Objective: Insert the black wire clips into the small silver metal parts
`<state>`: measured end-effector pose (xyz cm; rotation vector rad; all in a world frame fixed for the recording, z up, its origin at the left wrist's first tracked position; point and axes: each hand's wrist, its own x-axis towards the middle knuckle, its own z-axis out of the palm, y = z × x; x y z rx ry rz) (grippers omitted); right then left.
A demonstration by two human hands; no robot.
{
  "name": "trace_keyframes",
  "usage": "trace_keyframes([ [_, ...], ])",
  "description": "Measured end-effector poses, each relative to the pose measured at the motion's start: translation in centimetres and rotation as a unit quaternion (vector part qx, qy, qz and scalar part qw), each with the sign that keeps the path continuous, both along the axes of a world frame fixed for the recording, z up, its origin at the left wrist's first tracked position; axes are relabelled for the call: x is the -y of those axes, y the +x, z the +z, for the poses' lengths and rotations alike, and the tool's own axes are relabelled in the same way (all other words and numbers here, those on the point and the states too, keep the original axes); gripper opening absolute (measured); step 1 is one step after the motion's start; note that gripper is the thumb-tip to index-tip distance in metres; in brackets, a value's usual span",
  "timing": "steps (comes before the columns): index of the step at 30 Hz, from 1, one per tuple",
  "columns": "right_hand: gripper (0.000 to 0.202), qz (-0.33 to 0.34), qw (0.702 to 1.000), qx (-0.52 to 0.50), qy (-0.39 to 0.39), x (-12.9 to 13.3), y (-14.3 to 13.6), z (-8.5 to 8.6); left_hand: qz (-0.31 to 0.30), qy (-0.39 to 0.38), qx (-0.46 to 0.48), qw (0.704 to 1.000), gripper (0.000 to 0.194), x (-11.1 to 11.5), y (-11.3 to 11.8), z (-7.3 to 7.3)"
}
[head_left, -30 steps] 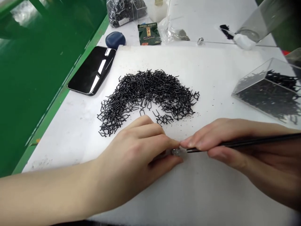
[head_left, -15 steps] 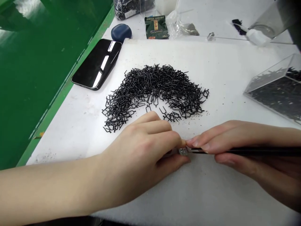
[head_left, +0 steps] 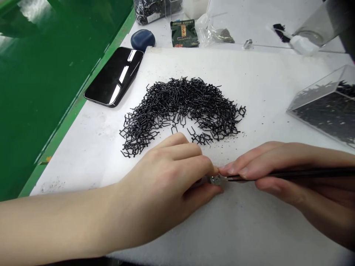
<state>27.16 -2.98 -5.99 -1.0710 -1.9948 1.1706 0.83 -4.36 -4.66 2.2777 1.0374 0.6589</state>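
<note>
My left hand [head_left: 172, 177] is closed, its thumb and forefinger pinching a small shiny, partly see-through piece [head_left: 215, 180]. Most of that piece is hidden behind the fingers. From the right, my right hand [head_left: 288, 173] grips a pair of dark tweezers [head_left: 302, 173] between thumb and fingers. The thin tips of the tweezers reach the small piece, and the right fingertips touch the left forefinger. Beyond both hands, a curved heap of small black forked parts [head_left: 183, 96] lies on the white work surface [head_left: 249, 221], with a few loose ones near my left knuckles.
A black phone [head_left: 113, 75] lies at the left, beside a dark blue rounded case [head_left: 142, 39]. At the back are a green packet [head_left: 184, 34] and a clear plastic bag [head_left: 210, 31]. A clear box of black parts [head_left: 327, 107] stands at the right, below a tipped clear container [head_left: 318, 31].
The tweezers' rear has tilted slightly upward, and the small piece has turned a little in the left fingers. Both hands otherwise stay nearly in place.
</note>
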Motion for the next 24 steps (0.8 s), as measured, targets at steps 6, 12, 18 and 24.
trace_keyframes([
  [6,0.019,0.01,1.0,-0.008,-0.016,0.1,0.2,-0.2,0.004,0.007,0.003,1.0,0.013,0.0,0.1,-0.1],
  [12,0.036,-0.089,0.995,-0.039,-0.001,0.2,-1.4,-1.0,-0.003,-0.009,0.0,1.0,0.014,-0.3,0.0,-0.3],
  [18,0.033,-0.08,0.995,-0.064,0.011,-0.5,-2.1,-0.7,0.001,-0.007,-0.002,1.0,0.013,0.0,0.0,-0.3],
  [24,0.012,-0.03,0.999,0.021,0.012,0.1,0.6,-0.8,-0.01,-0.007,0.01,1.0,0.013,0.1,0.0,-0.2],
])
